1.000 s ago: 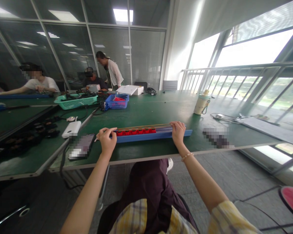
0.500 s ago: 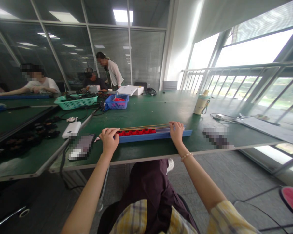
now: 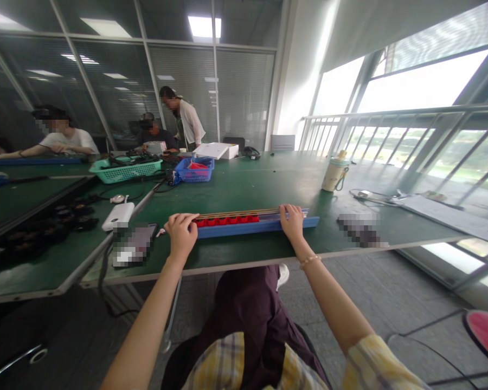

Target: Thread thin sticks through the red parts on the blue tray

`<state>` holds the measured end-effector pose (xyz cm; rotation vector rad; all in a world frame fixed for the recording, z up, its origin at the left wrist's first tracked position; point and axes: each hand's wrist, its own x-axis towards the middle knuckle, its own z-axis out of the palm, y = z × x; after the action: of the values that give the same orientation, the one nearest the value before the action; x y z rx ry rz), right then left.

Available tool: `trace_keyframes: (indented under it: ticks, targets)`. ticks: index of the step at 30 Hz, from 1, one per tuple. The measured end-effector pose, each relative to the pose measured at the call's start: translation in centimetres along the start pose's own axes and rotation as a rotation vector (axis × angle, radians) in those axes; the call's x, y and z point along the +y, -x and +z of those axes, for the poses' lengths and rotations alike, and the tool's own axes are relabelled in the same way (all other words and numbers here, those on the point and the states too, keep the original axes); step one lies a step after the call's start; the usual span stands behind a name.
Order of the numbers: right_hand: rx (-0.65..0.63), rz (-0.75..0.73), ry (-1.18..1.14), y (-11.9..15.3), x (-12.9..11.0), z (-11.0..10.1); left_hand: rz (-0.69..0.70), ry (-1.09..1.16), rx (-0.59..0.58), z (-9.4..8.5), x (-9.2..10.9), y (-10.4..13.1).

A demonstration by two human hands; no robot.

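Observation:
A long blue channel (image 3: 244,231) lies across the table in front of me, with a row of several red box-like pieces (image 3: 228,220) inside its left and middle part. Thin yellowish strips (image 3: 244,212) run lengthwise above the red pieces, from one hand to the other. At the left end, my left hand (image 3: 181,230) is closed with its fingertips on the strips' end and the channel's rim. My right hand (image 3: 293,221) is closed over the strips near the channel's right end. Its fingers hide the strips' right tips.
Left of the channel lie a blurred-out phone (image 3: 136,244) and a white power bank (image 3: 119,215). Farther back stand a green basket (image 3: 126,171) and a blue basket (image 3: 195,172). A bottle (image 3: 334,174) is at the right. Co-workers are across the table.
My right hand has moved slightly left and down, bringing the strips' right end closer to the channel. My left hand stays at the left end.

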<state>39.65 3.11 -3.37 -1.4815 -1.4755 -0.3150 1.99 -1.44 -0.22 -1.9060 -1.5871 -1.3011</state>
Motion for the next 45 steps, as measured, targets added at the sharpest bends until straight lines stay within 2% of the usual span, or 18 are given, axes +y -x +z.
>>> trace_keyframes:
  ticks: [9, 18, 22, 30, 45]
  targets:
    - [0.005, 0.038, 0.04, 0.02, -0.12, -0.21, 0.037, -0.005, 0.013, 0.21, -0.2, -0.02]
    - [-0.006, 0.164, 0.138, -0.25, -0.32, -0.26, 0.038, -0.012, 0.009, 0.08, -0.04, -0.14]
    - [-0.062, 0.193, 0.237, -0.31, -0.43, -0.24, 0.048, -0.009, 0.028, 0.22, -0.08, -0.19]
    - [-0.102, 0.153, 0.289, -0.27, -0.52, -0.11, 0.049, -0.007, 0.026, 0.23, 0.02, -0.23]
    - [-0.117, 0.045, 0.217, -0.07, -0.62, -0.4, 0.072, 0.025, 0.049, 0.04, -0.24, -0.21]
